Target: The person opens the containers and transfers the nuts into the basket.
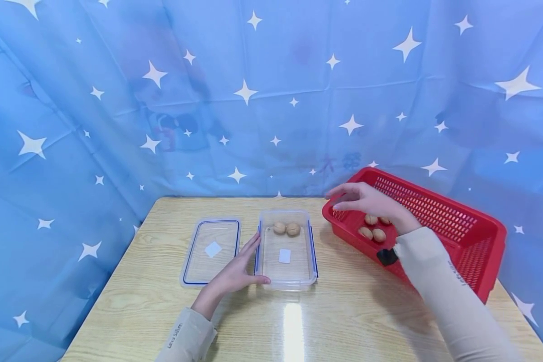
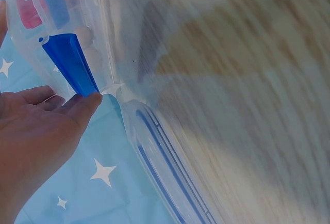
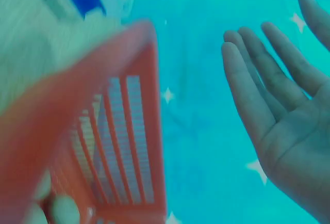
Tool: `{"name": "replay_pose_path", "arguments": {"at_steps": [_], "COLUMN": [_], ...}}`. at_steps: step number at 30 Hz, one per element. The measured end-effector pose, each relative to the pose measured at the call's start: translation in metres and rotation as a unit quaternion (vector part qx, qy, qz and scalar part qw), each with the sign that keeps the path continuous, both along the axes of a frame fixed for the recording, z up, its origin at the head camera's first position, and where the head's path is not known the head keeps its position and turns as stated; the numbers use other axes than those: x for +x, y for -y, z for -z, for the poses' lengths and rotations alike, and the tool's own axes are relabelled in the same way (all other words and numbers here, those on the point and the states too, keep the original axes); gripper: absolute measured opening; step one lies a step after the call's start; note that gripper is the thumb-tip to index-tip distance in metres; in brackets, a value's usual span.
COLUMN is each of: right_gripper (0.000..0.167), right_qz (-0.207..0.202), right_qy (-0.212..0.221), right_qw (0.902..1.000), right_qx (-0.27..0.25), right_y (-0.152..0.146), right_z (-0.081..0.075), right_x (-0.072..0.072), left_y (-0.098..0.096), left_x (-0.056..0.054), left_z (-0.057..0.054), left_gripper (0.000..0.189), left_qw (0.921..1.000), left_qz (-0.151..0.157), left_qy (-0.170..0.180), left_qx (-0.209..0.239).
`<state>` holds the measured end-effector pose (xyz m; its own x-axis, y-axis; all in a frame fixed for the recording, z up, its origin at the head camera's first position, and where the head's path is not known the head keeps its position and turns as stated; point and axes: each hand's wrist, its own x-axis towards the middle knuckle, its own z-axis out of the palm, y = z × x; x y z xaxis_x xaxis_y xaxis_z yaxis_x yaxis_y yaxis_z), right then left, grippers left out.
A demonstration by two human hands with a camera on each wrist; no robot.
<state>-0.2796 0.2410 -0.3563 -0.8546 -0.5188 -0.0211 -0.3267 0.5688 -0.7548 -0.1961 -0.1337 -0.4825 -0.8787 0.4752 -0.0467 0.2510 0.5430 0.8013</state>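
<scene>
A clear plastic container (image 1: 273,271) with blue side clips stands on the table, two walnuts (image 1: 286,229) lying inside near its far end. My left hand (image 1: 235,271) rests along the container's left side, thumb at the near corner; in the left wrist view its fingers touch beside the blue clip (image 2: 72,64). My right hand (image 1: 364,198) hovers over the near-left end of a red basket (image 1: 484,226). Its fingers are extended and the palm is bare in the right wrist view. Several walnuts (image 1: 373,233) lie in the basket below that hand.
Left of the container, a clear lid (image 1: 199,271) with a blue seal lies flat on the wooden table (image 1: 344,322). White labels mark the lid and the container. A blue star-patterned curtain (image 1: 289,130) hangs behind the table. The basket sits angled at the right edge.
</scene>
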Motion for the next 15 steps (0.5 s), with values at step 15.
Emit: {"name": "replay_pose_path", "arguments": {"at_steps": [15], "right_gripper": [0.068], "right_qz": [-0.071], "right_qy": [0.128], "right_qw": [0.9861], "right_qx": [-0.079], "right_y": [0.078], "right_z": [0.067], "right_x": [0.011], "left_y": [0.0], "left_x": [0.0], "left_z": [-0.001], "left_gripper": [0.11], "left_qw": [1.0], "left_qz": [0.0], "left_qy": [0.004], "left_qx": [0.006]}}
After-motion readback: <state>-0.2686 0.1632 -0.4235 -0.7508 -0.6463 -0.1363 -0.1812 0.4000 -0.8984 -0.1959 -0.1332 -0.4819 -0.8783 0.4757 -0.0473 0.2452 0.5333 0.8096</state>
